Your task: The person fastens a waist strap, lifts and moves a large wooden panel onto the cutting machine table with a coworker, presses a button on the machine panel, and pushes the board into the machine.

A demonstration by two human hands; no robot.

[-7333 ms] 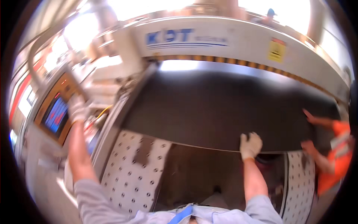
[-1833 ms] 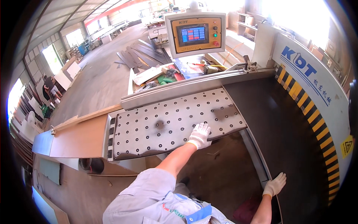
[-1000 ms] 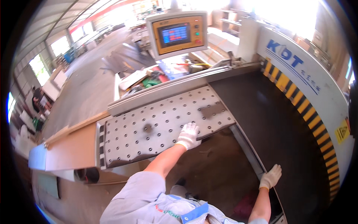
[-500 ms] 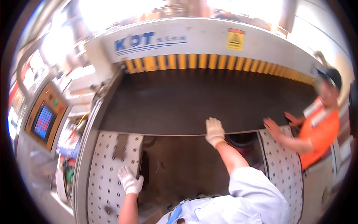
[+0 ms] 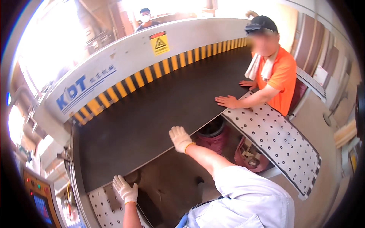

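Note:
A large dark board (image 5: 152, 110) lies across the machine bed, its far side under the striped front of the saw beam. My right hand (image 5: 180, 139), in a white glove, rests flat on the board's near edge with the fingers stretched out. Also gloved, my left hand (image 5: 126, 190) is spread at the board's near left corner, over the dotted left support table (image 5: 104, 209); whether its fingertips touch the board I cannot tell. Neither hand grips anything. A co-worker in an orange shirt (image 5: 283, 72) has both bare hands on the board's right end.
The white beam (image 5: 129, 49) carries a yellow warning sign (image 5: 159, 43). A right support table (image 5: 275, 136) juts toward me. Between the tables stand dark red sacks (image 5: 251, 157), one with wood offcuts. A control panel (image 5: 40, 201) is at lower left. Behind the beam is another person (image 5: 146, 19).
My view has swung to the right, bringing the co-worker nearer the middle. My left hand has moved forward to the board's edge. My right hand still lies on the board.

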